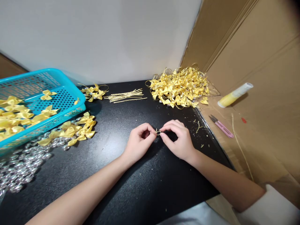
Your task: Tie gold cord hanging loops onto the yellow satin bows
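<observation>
Over the middle of the black table (112,131), a thin gold cord (158,132) bent into a small loop is pinched between both hands. My left hand (141,140) grips one side of it between thumb and forefinger. From the other side, my right hand (177,137) holds it with thumb and fingertips. The fingertips partly hide the cord, and I cannot tell whether it is knotted. Beyond the hands lies a bundle of straight gold cords (126,95). A large heap of yellow ribbon bows with cord loops (180,87) is piled at the back right.
A turquoise basket (70,90) of yellow bows stands at the left. Silver beads (30,165) and loose bows (82,131) lie before it; a few looped bows (95,92) lie behind. Pink thread snips (221,126) and a yellow-white roll (234,95) are on cardboard at right.
</observation>
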Demonstrator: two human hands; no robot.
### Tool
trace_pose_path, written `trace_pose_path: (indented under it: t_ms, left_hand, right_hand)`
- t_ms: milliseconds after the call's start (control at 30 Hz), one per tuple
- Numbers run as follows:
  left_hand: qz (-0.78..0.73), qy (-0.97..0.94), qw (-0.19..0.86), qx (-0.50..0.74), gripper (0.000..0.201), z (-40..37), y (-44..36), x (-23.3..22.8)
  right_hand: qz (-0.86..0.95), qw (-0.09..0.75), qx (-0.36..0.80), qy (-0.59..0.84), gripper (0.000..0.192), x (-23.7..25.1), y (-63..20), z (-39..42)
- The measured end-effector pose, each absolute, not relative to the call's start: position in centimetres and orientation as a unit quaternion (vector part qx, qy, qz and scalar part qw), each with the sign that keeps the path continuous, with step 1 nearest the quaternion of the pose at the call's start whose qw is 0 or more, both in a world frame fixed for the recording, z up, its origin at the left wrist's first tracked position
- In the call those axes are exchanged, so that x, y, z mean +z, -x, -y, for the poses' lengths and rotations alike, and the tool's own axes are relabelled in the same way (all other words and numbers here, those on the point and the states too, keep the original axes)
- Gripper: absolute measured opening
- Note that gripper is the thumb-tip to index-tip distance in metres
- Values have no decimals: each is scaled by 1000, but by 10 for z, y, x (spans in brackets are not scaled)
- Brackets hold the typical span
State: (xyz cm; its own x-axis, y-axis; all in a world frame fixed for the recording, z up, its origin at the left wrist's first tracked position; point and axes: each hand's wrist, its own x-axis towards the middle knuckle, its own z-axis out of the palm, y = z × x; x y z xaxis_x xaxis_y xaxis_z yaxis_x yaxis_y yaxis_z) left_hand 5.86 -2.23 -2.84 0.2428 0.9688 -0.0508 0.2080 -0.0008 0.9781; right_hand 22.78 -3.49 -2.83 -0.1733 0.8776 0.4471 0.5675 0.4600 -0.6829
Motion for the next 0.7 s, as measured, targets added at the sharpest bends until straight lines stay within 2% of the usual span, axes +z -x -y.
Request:
trace_pose_path:
  t_ms: [200, 400, 700]
  left_hand:
    - [-486, -608, 506, 372, 14, 23, -59, -27]
    - [-480, -623, 509, 349, 14, 22, -59, -26]
    - [-462, -641, 520, 325, 14, 20, -58, -24]
  right_hand:
    - [746, 420, 166, 489, 12, -28, -226, 35]
    - [761, 418, 129, 480, 10, -29, -227, 36]
    - [770, 405, 133, 475, 10, -31, -227, 36]
